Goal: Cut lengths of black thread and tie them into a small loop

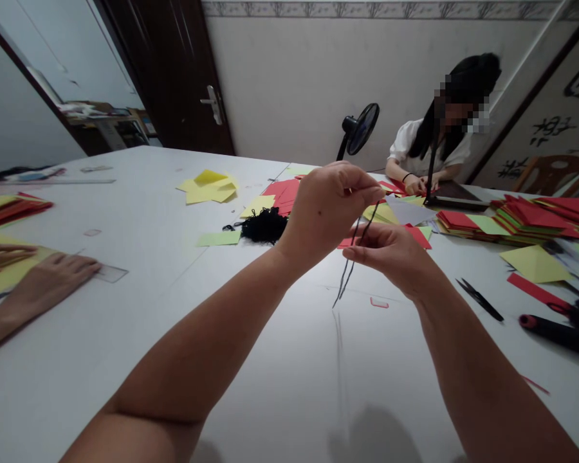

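My left hand point(325, 212) is raised above the white table, its fingertips pinched on a doubled strand of black yarn point(352, 257). The strand hangs down and to the left, its loose ends dangling over the tabletop. My right hand point(390, 257) sits just below and to the right, with thumb and forefinger closed on the yarn. A tangled bundle of black yarn point(265, 226) lies on the table beyond my left hand, beside a pale green sheet of paper point(218, 238).
Red and yellow paper point(280, 196) lies scattered beyond my hands. Stacked coloured paper point(525, 218) and black scissors point(480, 299) are on the right. A co-worker's hands point(43, 276) rest on yellow paper at the left. Another person point(429, 151) sits at the far end, behind a black fan point(361, 132).
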Demonstrator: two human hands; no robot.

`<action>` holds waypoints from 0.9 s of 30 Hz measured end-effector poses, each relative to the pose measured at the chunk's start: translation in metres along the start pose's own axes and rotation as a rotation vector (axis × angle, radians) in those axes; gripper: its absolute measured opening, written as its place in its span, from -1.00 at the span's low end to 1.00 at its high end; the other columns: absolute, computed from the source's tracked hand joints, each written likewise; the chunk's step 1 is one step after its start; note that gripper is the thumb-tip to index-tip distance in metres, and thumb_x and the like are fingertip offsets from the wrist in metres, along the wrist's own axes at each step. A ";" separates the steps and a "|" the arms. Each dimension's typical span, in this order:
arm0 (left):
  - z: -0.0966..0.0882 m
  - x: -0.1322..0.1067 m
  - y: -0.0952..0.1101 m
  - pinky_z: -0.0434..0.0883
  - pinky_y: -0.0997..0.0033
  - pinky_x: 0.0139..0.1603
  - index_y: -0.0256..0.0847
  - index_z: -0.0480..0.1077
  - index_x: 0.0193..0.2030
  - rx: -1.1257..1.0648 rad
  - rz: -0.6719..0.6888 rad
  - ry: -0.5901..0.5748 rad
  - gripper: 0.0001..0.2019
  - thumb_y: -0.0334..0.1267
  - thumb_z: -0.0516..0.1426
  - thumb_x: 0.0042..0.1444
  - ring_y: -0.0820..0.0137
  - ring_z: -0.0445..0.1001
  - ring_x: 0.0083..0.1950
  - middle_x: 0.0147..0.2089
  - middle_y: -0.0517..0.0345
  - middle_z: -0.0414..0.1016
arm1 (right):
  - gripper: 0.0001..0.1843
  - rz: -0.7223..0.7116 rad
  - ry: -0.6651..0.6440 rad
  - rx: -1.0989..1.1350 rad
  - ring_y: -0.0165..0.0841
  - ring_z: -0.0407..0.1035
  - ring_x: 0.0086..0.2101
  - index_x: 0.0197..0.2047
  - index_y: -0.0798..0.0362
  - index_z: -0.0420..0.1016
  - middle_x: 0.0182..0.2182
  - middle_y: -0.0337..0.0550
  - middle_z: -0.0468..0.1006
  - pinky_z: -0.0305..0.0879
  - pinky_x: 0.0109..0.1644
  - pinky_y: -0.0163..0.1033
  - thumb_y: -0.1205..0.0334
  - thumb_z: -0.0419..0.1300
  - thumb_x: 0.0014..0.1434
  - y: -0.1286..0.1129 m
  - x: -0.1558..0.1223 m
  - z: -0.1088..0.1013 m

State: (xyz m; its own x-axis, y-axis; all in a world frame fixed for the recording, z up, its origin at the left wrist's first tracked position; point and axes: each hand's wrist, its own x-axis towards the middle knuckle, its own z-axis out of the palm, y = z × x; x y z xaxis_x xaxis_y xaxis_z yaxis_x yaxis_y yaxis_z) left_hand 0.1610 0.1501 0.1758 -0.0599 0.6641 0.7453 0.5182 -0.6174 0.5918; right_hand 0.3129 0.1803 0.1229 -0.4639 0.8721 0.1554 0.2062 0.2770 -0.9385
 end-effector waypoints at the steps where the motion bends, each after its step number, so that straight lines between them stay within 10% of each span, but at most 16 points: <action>1: 0.000 0.000 0.000 0.34 0.43 -0.34 -0.18 0.47 -0.51 0.019 0.011 -0.007 -0.83 -0.39 0.22 0.10 0.48 0.39 -0.38 -0.47 0.27 0.46 | -0.57 -0.034 0.018 0.015 -0.41 0.26 -0.42 -0.14 -0.02 0.65 -0.42 -0.22 0.51 0.17 -0.39 -0.25 -0.06 0.48 -0.05 0.000 0.000 -0.001; 9: -0.003 0.000 0.000 0.29 0.39 -0.33 -0.18 0.49 -0.52 0.130 0.035 -0.084 -0.83 -0.40 0.19 0.08 0.47 0.36 -0.39 -0.47 0.25 0.43 | -0.76 -0.300 0.236 0.001 -0.45 0.13 -0.45 -0.46 0.04 0.57 -0.53 -0.28 0.36 0.02 -0.43 -0.26 0.06 0.42 0.05 -0.009 -0.001 0.000; 27: 0.003 -0.001 0.002 0.34 0.35 -0.22 -0.16 0.51 -0.50 0.297 0.163 -0.122 -0.76 -0.43 0.12 0.14 0.43 0.41 -0.33 -0.42 0.23 0.47 | -0.72 -0.215 0.177 0.013 -0.47 0.15 -0.48 -0.37 0.03 0.51 -0.54 -0.34 0.34 0.03 -0.46 -0.28 0.07 0.47 -0.03 -0.003 -0.002 0.000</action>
State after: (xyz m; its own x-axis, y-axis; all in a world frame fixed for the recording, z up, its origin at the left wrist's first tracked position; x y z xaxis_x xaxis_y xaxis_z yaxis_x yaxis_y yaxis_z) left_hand 0.1646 0.1491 0.1758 0.1371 0.6236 0.7696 0.7386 -0.5820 0.3401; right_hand 0.3132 0.1780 0.1254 -0.3383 0.8509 0.4018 0.1078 0.4592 -0.8818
